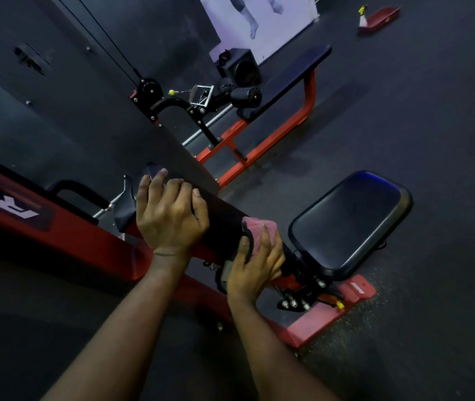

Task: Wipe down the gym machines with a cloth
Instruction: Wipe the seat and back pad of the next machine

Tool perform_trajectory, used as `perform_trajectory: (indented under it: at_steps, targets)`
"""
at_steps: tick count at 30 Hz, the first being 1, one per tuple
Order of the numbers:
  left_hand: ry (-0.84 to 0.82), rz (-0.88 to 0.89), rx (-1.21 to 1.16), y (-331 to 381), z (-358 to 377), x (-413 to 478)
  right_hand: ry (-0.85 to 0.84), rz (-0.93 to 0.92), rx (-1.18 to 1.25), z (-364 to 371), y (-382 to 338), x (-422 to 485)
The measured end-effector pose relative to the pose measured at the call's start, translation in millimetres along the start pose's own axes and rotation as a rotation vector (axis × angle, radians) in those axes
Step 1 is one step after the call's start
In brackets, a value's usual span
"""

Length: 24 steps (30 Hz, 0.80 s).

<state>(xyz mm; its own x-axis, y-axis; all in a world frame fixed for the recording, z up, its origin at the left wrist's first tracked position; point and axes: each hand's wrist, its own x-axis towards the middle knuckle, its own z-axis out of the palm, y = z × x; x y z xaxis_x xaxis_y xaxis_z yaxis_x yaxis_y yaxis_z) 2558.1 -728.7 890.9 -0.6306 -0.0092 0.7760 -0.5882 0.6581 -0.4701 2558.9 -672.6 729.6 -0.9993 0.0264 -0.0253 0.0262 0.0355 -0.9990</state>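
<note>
While left hand clamps the black pad from above, fingers curled over its far edge, right hand presses a pink cloth onto the pad's lower end. Right fingers are wrapped round the cloth, thumb on the pad's near side. Cloth is bunched under those fingers, touching the pad, just beside the seat. Pad runs tilted: upper end toward the left, lower end by the seat bracket. Seat is black, padded. Red frame runs under both forearms, white lettering on its left part, bolts showing near the bracket. Behind: a bench with red legs and black top, well apart from the hands. Metal handle hangs on a cable beside a pulley near that bench. Speaker sits by a wall poster. Far right: red tray, small bottle just beside it. Dark floor all round.
</note>
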Motion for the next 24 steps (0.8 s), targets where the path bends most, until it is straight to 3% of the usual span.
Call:
perform_trajectory:
  at_steps: [6, 9, 13, 17, 24]
  targets:
    - [0.009, -0.019, 0.029, -0.4, 5.5, -2.3, 0.079, 0.231, 0.011, 2.7, 65.8, 20.1]
    - [-0.008, -0.041, 0.021, 0.5, 5.2, -1.9, 0.159, 0.400, 0.055, 2.5, 48.9, 26.4]
    - [-0.009, -0.023, 0.024, 1.3, 2.9, -0.9, 0.115, 0.203, 0.054, 7.4, 0.6, -0.3]
    - [-0.038, -0.058, 0.036, 1.4, 4.2, -2.3, 0.148, 0.211, 0.029, 12.1, 23.8, 10.9]
    - [0.025, -0.047, 0.018, 1.3, 5.7, -1.4, 0.064, 0.493, 0.058, 2.6, 98.1, 52.1]
